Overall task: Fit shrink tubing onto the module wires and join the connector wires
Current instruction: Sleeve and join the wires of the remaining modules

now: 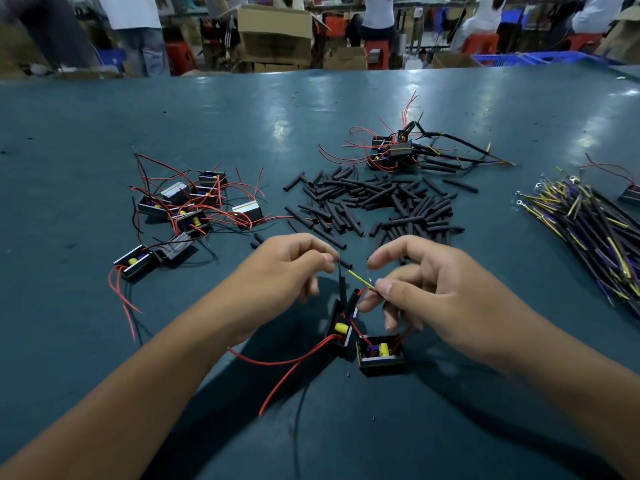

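Observation:
My left hand (287,268) pinches the bare tip of a thin black module wire that carries a black shrink tube (342,289). My right hand (419,289) pinches a yellow-green connector wire (360,280), its tip pointing toward my left fingers. Below my hands a black module (341,329) with a yellow part and red leads stands tilted on the table. A second black module (380,351) lies just right of it. The two wire ends are close together; whether they touch I cannot tell.
A heap of loose black shrink tubes (374,202) lies mid-table. Several modules with red wires (194,202) sit left, and wired modules (398,150) further back. A bundle of connector wires (588,230) lies right. People, stools and cardboard boxes stand beyond the green table (173,116).

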Tool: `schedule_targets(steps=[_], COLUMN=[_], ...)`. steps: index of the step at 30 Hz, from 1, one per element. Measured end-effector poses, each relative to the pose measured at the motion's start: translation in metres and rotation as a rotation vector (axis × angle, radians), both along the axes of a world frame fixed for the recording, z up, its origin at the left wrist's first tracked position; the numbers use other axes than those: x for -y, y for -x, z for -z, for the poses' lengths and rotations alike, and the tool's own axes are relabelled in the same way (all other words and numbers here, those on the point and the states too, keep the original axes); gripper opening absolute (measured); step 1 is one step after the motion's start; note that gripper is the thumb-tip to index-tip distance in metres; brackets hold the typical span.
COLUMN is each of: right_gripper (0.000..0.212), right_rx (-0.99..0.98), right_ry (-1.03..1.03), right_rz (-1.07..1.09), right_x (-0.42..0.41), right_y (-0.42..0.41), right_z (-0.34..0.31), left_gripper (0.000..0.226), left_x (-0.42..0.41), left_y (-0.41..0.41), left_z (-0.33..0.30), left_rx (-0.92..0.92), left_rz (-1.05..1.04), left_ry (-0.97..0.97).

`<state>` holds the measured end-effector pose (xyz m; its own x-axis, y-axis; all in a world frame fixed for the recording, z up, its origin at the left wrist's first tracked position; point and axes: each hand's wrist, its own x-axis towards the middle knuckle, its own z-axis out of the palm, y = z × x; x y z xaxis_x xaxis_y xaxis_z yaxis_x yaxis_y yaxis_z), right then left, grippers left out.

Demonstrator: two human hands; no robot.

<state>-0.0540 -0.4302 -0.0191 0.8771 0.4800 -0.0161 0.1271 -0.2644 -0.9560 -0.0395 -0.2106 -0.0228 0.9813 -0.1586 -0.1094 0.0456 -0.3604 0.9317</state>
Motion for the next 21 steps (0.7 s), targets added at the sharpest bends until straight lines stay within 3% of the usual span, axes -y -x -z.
schedule_targets(steps=[10,15,21], right_gripper=[0.009,0.026,0.013], right_rx=[-0.180,-0.264,-0.298], right_ry=[-0.080,-0.059,-0.048], right_rz=[0.096,0.046,0.036], right_x=[-0.004,-0.003,-0.002], right_y=[-0.001,0.000,-0.001], right_z=[-0.007,-0.011,-0.009], left_gripper=[0.008,0.014,0.014], left_x=[0.002,0.002,0.002], left_y=[0.006,0.008,0.007], left_z=[0.008,0.010,0.011], left_rx=[-0.028,-0.001,0.053], left_rz=[0.193,0.209,0.237], left_ry=[0.133,0.164,0.184])
